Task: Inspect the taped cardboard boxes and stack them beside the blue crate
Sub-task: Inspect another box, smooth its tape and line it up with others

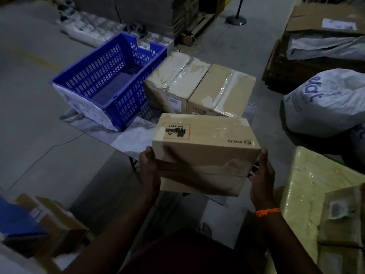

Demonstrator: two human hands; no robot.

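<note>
I hold a taped cardboard box [203, 153] with a red-bordered label and black print in front of me, above the table's near edge. My left hand [149, 171] grips its left side and my right hand [261, 178] grips its right side, fingers hidden behind the box. Two more taped cardboard boxes, one on the left [173, 76] and one on the right [223, 89], stand side by side on the table. The blue crate [110, 82] sits just left of them, tilted and with nothing visible inside.
A white printed sack [325, 101] lies at the right. A yellow wrapped parcel [308, 186] stands at the near right. Cardboard boxes [57, 220] sit at the lower left. A dark pallet stack [316, 46] fills the upper right, and a stanchion base [236, 19] stands behind.
</note>
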